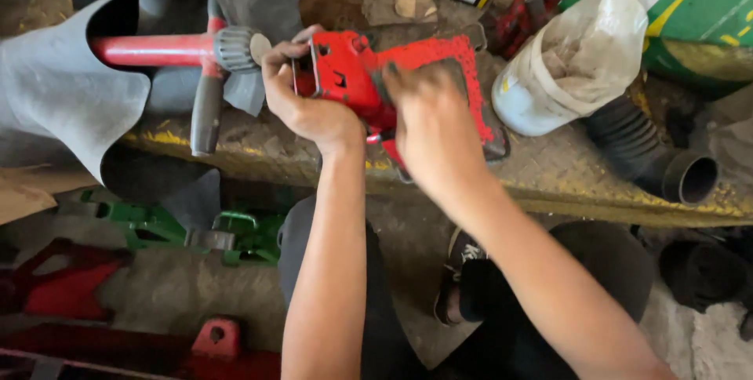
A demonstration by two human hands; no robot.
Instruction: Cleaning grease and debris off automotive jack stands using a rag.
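The left hand [302, 101] curls its fingers around the left edge of a red, flat-sided metal bracket [353, 74] lying on a worn, yellow-edged checker-plate step [549, 176]. The right hand [431, 117] presses down on the bracket's right half, fingers closed over it. Left of the bracket lies a red metal tube with a grey ribbed collar [196, 49]. Right of the bracket stands a white plastic tub lined with a crumpled bag [565, 74], then a black ribbed hose [651, 152].
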